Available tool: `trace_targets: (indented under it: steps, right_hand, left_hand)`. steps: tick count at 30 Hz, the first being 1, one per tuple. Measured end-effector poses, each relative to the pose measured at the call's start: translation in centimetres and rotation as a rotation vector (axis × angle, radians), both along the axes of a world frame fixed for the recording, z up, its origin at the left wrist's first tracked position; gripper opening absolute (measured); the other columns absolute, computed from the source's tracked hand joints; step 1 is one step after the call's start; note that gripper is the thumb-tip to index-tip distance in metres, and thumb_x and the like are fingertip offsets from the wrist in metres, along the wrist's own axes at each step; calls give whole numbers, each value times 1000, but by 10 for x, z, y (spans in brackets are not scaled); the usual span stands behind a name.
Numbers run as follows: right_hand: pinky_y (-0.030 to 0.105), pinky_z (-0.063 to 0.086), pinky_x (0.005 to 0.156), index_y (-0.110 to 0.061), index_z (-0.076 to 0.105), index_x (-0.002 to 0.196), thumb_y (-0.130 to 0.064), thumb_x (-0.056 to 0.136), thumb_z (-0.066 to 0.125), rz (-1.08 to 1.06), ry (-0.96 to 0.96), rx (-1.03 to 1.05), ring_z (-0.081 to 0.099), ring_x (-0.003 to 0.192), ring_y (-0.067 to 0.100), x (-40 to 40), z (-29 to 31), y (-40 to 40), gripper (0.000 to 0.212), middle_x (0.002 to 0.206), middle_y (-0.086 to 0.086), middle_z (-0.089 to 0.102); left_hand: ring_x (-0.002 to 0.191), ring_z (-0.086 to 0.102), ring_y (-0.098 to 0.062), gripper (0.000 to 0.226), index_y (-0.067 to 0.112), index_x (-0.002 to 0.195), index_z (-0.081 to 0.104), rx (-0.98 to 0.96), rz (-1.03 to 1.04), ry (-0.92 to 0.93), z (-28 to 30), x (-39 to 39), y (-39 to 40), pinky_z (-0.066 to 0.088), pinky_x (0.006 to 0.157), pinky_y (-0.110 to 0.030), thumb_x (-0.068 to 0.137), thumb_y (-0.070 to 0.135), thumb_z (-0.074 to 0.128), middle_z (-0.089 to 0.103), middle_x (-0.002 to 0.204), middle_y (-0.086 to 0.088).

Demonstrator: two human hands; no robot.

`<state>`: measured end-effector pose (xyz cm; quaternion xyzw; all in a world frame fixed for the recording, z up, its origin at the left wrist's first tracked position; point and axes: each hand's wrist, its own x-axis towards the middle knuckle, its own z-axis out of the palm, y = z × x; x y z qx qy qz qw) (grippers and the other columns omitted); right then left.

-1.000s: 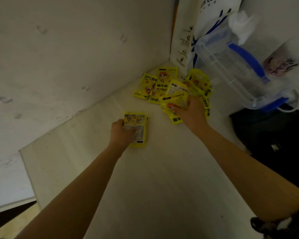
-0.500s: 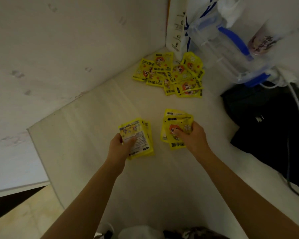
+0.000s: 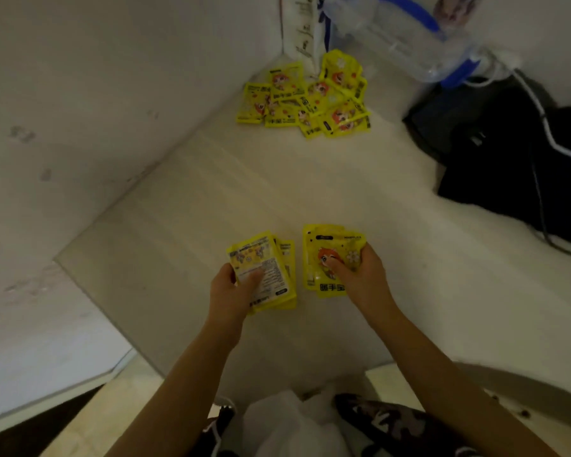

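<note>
My left hand point(image 3: 233, 293) grips a stack of yellow packets point(image 3: 267, 258) with the printed back side up, thumb pressed on top. My right hand point(image 3: 360, 278) holds a second bunch of yellow packets point(image 3: 327, 245) face up, showing a cartoon figure, thumb across the front. The two bunches sit side by side just above the pale table point(image 3: 211, 192). Several more yellow packets lie in a loose pile point(image 3: 304, 100) at the far corner against the wall.
A clear plastic box with blue handles point(image 3: 402, 37) and a white printed bag point(image 3: 305, 28) stand behind the pile. A black bag with a white cable point(image 3: 508, 153) lies at the right. A white wall point(image 3: 80, 94) bounds the left. White plastic point(image 3: 287, 423) is on my lap.
My right hand took packets from the far pile and drew them back toward me. The left hand also pulled its stack nearer. Both bunches are now side by side.
</note>
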<state>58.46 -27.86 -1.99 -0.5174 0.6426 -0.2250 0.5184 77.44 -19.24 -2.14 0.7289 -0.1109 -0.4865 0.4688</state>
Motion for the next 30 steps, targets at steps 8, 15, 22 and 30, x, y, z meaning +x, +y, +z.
trace_targets:
  steps: [8, 15, 22, 30]
  right_hand:
    - [37, 55, 85, -20, 62, 113, -27, 78, 74, -208, 38, 40, 67, 94, 18, 12, 3, 96, 37, 102, -3, 70]
    - [30, 58, 73, -20, 63, 110, -28, 78, 73, -413, 58, 61, 69, 88, 14, -26, 14, 164, 34, 99, -3, 72]
    - [44, 59, 80, -22, 61, 110, -27, 77, 74, -625, 12, 94, 69, 90, 18, -78, 11, 241, 36, 99, -2, 71]
    - [30, 56, 75, -17, 59, 112, -21, 81, 72, -846, -44, 87, 68, 91, 16, -165, 22, 344, 34, 101, -1, 69]
  left_hand:
    - [90, 70, -27, 18, 8, 108, 65, 13, -256, 14, 1, 21, 50, 59, 73, -39, 90, 7, 61, 71, 103, -11]
    - [87, 71, -25, 16, 10, 103, 68, 28, -492, -37, 7, -8, 75, 59, 68, -35, 88, 6, 63, 72, 100, -9]
    - [89, 71, -25, 22, 11, 104, 69, 41, -681, -21, 8, -66, 100, 59, 75, -41, 85, 1, 62, 73, 100, -10]
    - [83, 73, -19, 15, 23, 91, 69, 33, -912, 4, 15, -177, 146, 56, 79, -40, 83, 11, 66, 76, 87, 1]
